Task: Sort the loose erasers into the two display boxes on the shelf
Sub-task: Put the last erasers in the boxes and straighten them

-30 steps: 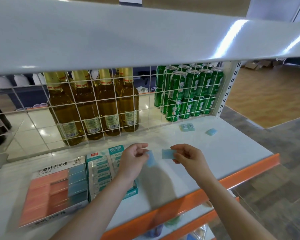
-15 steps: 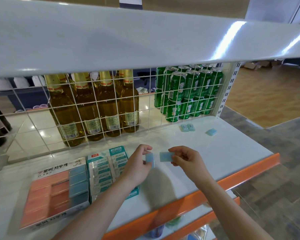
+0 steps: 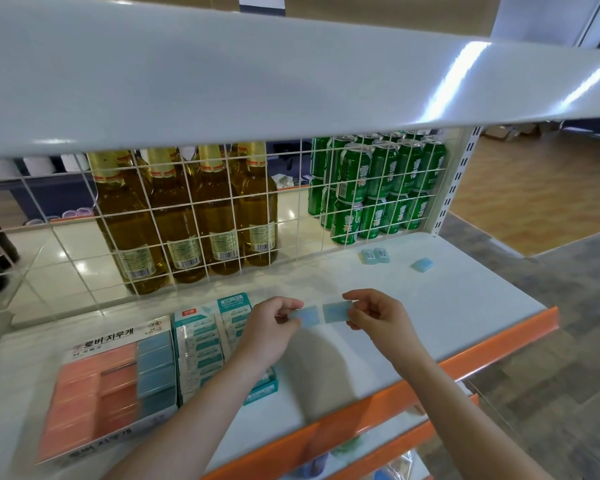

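My left hand (image 3: 271, 327) pinches a pale blue eraser (image 3: 307, 316) above the white shelf (image 3: 447, 306). My right hand (image 3: 378, 315) pinches a second pale blue eraser (image 3: 336, 311) right beside it; the two erasers nearly touch. On the shelf's left stands a white display box (image 3: 118, 344) with pink and blue erasers. Next to it stands a teal display box (image 3: 201, 344) of wrapped erasers, partly hidden by my left wrist. Three loose erasers lie at the back right: a wrapped pair (image 3: 373, 255) and a bare blue one (image 3: 422, 264).
A white wire grid (image 3: 187, 216) closes the shelf's back; yellow bottles (image 3: 187, 220) and green cans (image 3: 378, 188) stand behind it. An upper shelf (image 3: 257, 74) overhangs. The orange front edge (image 3: 482, 351) runs along the right. Floor lies beyond to the right.
My left hand turned its eraser flat and brought it closer to the one in my right hand. Both hands rose slightly over the shelf.
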A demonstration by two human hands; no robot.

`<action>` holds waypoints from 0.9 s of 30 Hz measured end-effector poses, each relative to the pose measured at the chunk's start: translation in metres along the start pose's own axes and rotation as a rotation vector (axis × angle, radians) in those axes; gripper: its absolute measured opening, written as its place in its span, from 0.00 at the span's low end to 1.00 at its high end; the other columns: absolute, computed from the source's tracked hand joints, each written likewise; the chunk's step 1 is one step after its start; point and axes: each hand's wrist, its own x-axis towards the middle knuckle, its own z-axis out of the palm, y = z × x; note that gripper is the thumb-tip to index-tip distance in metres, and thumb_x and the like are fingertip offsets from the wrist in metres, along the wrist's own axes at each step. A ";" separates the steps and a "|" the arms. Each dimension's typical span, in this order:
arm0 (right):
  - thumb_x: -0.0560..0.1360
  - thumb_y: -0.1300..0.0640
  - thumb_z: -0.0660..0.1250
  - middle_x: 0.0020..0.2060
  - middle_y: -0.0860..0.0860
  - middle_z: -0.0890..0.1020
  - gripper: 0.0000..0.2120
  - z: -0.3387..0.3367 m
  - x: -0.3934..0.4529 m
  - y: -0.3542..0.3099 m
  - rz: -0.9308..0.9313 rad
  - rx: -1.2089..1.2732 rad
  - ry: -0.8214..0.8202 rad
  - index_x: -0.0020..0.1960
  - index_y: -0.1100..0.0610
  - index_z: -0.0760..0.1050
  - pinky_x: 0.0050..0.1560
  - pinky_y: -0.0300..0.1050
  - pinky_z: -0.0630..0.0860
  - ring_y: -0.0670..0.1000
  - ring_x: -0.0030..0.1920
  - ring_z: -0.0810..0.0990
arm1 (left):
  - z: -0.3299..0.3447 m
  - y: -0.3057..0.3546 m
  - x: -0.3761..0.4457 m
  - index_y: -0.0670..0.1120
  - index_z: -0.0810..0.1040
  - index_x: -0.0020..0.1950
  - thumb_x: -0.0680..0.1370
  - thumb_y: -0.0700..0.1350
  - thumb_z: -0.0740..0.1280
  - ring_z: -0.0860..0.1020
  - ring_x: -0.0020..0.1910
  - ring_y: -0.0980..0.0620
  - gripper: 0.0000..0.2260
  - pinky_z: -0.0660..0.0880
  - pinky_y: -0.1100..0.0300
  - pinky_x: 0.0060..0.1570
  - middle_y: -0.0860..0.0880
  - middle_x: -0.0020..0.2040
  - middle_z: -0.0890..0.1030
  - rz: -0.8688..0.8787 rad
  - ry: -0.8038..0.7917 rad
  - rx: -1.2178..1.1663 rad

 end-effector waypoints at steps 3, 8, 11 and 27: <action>0.75 0.70 0.62 0.33 0.52 0.78 0.13 0.001 0.001 -0.001 0.000 0.031 -0.013 0.47 0.53 0.78 0.41 0.35 0.77 0.41 0.31 0.78 | -0.003 0.002 -0.001 0.52 0.76 0.49 0.77 0.37 0.64 0.79 0.38 0.58 0.09 0.73 0.67 0.38 0.51 0.47 0.78 0.006 -0.030 -0.044; 0.75 0.70 0.62 0.35 0.53 0.80 0.10 0.002 0.001 -0.001 0.012 0.051 -0.033 0.49 0.59 0.78 0.39 0.32 0.77 0.41 0.31 0.79 | -0.005 0.004 -0.003 0.49 0.76 0.51 0.77 0.36 0.64 0.80 0.37 0.56 0.09 0.76 0.70 0.37 0.52 0.45 0.78 0.010 -0.026 -0.080; 0.75 0.71 0.62 0.37 0.56 0.80 0.10 0.003 0.001 0.000 0.018 0.064 -0.032 0.50 0.60 0.78 0.40 0.33 0.78 0.42 0.32 0.79 | -0.006 0.004 -0.005 0.48 0.77 0.53 0.76 0.36 0.65 0.80 0.40 0.56 0.10 0.77 0.69 0.41 0.51 0.46 0.79 -0.003 -0.023 -0.098; 0.72 0.72 0.62 0.33 0.48 0.77 0.15 0.034 0.000 -0.012 0.006 0.057 -0.045 0.45 0.53 0.76 0.48 0.49 0.77 0.52 0.37 0.80 | -0.043 -0.004 -0.023 0.48 0.77 0.57 0.73 0.35 0.69 0.79 0.46 0.57 0.15 0.76 0.67 0.45 0.52 0.47 0.79 -0.015 0.061 -0.074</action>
